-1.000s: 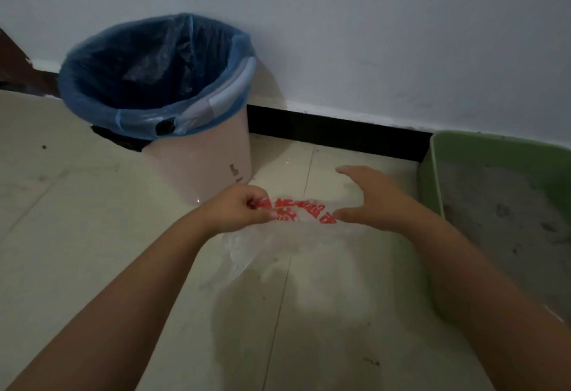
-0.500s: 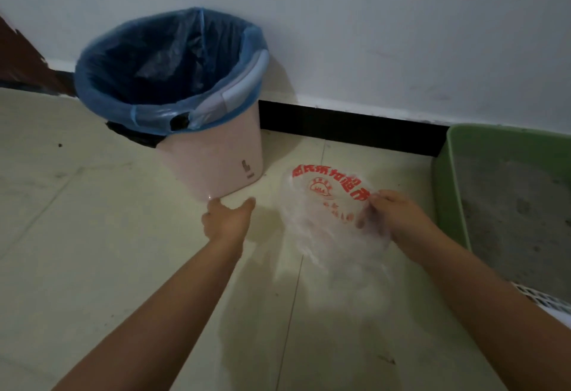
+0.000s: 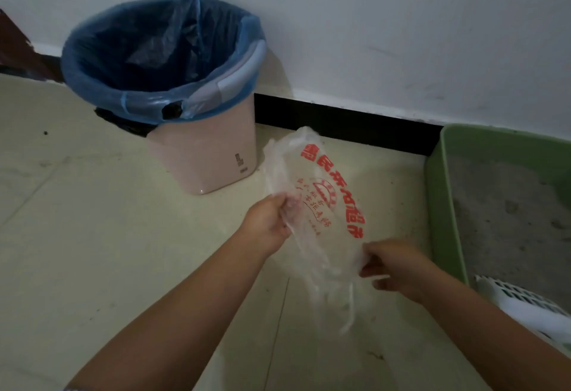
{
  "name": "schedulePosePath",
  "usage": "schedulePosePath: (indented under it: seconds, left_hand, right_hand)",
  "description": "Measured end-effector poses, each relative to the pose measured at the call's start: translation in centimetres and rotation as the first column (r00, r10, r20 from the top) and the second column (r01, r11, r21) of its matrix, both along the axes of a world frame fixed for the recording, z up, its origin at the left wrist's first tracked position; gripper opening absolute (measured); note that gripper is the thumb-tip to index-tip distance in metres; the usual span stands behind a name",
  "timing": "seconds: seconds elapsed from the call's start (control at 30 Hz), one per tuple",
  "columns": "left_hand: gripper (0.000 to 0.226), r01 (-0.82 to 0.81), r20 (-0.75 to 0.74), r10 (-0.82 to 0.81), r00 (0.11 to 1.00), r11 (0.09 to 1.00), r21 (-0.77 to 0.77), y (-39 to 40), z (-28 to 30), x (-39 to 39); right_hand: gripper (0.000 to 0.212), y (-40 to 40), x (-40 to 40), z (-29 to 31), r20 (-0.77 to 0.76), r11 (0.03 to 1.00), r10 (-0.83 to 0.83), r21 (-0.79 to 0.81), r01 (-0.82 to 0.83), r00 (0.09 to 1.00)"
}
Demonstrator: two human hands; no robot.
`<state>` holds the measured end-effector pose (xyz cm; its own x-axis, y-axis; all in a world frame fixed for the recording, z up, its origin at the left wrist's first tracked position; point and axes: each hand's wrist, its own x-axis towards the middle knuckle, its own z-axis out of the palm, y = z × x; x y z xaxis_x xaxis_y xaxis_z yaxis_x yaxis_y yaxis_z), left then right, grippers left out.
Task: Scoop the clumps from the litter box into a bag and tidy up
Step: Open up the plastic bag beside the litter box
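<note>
A thin clear plastic bag [image 3: 321,205] with red printing hangs in the air over the floor, held between both hands. My left hand [image 3: 268,220] pinches its left edge. My right hand [image 3: 392,267] grips its lower right edge, with loose handles dangling below. To the right stands the green litter box [image 3: 438,205], filled with grey litter [image 3: 506,214] that shows a few darker lumps. A white slotted scoop [image 3: 522,301] lies at the box's near corner, partly cut off by the frame edge.
A pink waste bin [image 3: 204,155] lined with a blue bag [image 3: 154,50] stands against the white wall at the left. A black baseboard [image 3: 340,122] runs behind. The floor is pale tile [image 3: 92,236] with small specks of dirt.
My left hand let go of the bag, then took hold of its left edge again. My right hand moved down and nearer with the bag, which has turned and spread out.
</note>
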<state>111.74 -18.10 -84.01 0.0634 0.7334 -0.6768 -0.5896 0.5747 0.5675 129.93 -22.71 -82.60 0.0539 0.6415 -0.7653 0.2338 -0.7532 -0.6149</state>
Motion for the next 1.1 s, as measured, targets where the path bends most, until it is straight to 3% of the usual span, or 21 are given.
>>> schedulePosePath:
  seconds: [0.07, 0.1, 0.17, 0.23, 0.33, 0.4, 0.5, 0.6, 0.67, 0.7, 0.73, 0.83, 0.87, 0.9, 0.93, 0.97, 1.03, 1.07, 1.1]
  left_hand:
    - [0.035, -0.044, 0.097, 0.044, 0.994, 0.999, -0.010, 0.4, 1.0, -1.0]
    - [0.034, -0.018, 0.043, 0.018, 0.999, 1.000, -0.007, 0.7, 1.3, -1.4]
    - [0.033, 0.167, -0.255, -0.158, 0.954, 0.986, 0.015, 0.7, 1.7, -1.8]
    - [0.034, 0.383, -0.492, -0.329, 0.806, 0.924, 0.010, 0.3, 1.9, -2.0]
    - [0.033, 0.546, -0.622, -0.420, 0.660, 0.838, 0.013, -0.2, 2.4, -2.1]
    - [0.030, 0.586, -0.675, -0.419, 0.608, 0.810, 0.024, -0.1, 2.7, -2.2]
    - [0.029, 0.590, -0.605, -0.433, 0.668, 0.804, 0.075, 0.1, 3.0, -2.2]
    - [0.029, 0.565, -0.522, -0.444, 0.728, 0.820, 0.090, 0.1, 3.4, -2.2]
    - [0.022, 0.598, -0.513, -0.480, 0.711, 0.798, 0.082, -0.1, 3.6, -2.4]
    - [0.013, 0.668, -0.577, -0.515, 0.634, 0.740, 0.073, -0.3, 3.8, -2.5]
    - [0.013, 0.759, -0.683, -0.540, 0.492, 0.651, 0.032, -0.4, 4.1, -2.7]
    - [0.076, 0.905, -0.901, -0.433, -0.015, 0.378, -0.196, -0.6, 2.7, -3.1]
    - [0.079, 0.909, -0.928, -0.359, -0.101, 0.346, -0.232, -0.9, 2.3, -2.9]
    - [0.073, 0.908, -0.953, -0.279, -0.118, 0.359, -0.217, -1.0, 1.3, -2.9]
    - [0.061, 0.890, -0.981, -0.185, -0.056, 0.435, -0.133, -1.1, 0.4, -3.0]
    - [0.047, 0.832, -0.993, -0.094, 0.077, 0.555, 0.012, -1.1, -0.4, -3.3]
    - [0.030, 0.540, -0.899, 0.059, 0.434, 0.782, 0.312, -1.1, -1.2, -4.1]
    - [0.029, 0.407, -0.827, 0.102, 0.552, 0.834, 0.374, -1.0, -1.3, -4.4]
    - [0.028, 0.345, -0.791, 0.100, 0.603, 0.862, 0.372, -0.9, -1.5, -4.7]
  right_hand:
    - [0.016, -0.4, 0.0, -0.6, 0.156, 0.989, 0.133, -0.082, -0.121, 0.979]
    - [0.020, -0.3, 0.0, -0.6, 0.256, 0.972, 0.235, -0.075, -0.223, 0.938]
    - [0.031, 0.3, -0.1, 0.2, 0.450, 0.930, 0.285, 0.084, -0.359, 0.846]
    - [0.044, 1.2, -0.3, 2.2, 0.546, 0.866, 0.141, 0.337, -0.371, 0.826]
    - [0.058, 2.1, -1.0, 6.1, 0.597, 0.577, -0.062, 0.675, -0.459, 0.800]
    - [0.059, 2.5, -1.5, 7.6, 0.581, 0.420, -0.070, 0.755, -0.504, 0.811]
    - [0.048, 3.1, -1.8, 6.9, 0.645, 0.416, 0.125, 0.656, -0.630, 0.754]
    - [0.062, 3.0, -1.4, 5.0, 0.729, 0.478, 0.408, 0.343, -0.809, 0.550]
    - [0.042, 2.5, -1.2, 3.8, 0.753, 0.461, 0.479, 0.222, -0.859, 0.452]
    - [0.030, 2.3, -1.0, 3.4, 0.752, 0.467, 0.462, 0.244, -0.850, 0.470]
    - [0.025, 2.3, -0.8, 2.9, 0.732, 0.499, 0.433, 0.292, -0.816, 0.527]
    - [0.017, 2.5, 0.1, 2.1, 0.546, 0.647, 0.433, 0.366, -0.669, 0.718]
    - [0.014, 2.6, 0.5, 2.2, 0.482, 0.674, 0.445, 0.374, -0.637, 0.755]
    - [0.013, 2.8, 1.0, 2.2, 0.424, 0.701, 0.452, 0.376, -0.606, 0.785]
    - [0.015, 2.8, 1.4, 2.2, 0.375, 0.726, 0.447, 0.379, -0.574, 0.812]
    - [0.019, 3.0, 1.9, 2.1, 0.334, 0.757, 0.422, 0.382, -0.530, 0.843]
    - [0.024, 3.2, 2.8, 1.6, 0.232, 0.842, 0.313, 0.382, -0.382, 0.921]
    - [0.026, 3.2, 3.3, 1.3, 0.160, 0.883, 0.256, 0.363, -0.298, 0.953]
    - [0.027, 3.2, 3.6, 1.0, 0.083, 0.914, 0.218, 0.332, -0.233, 0.972]
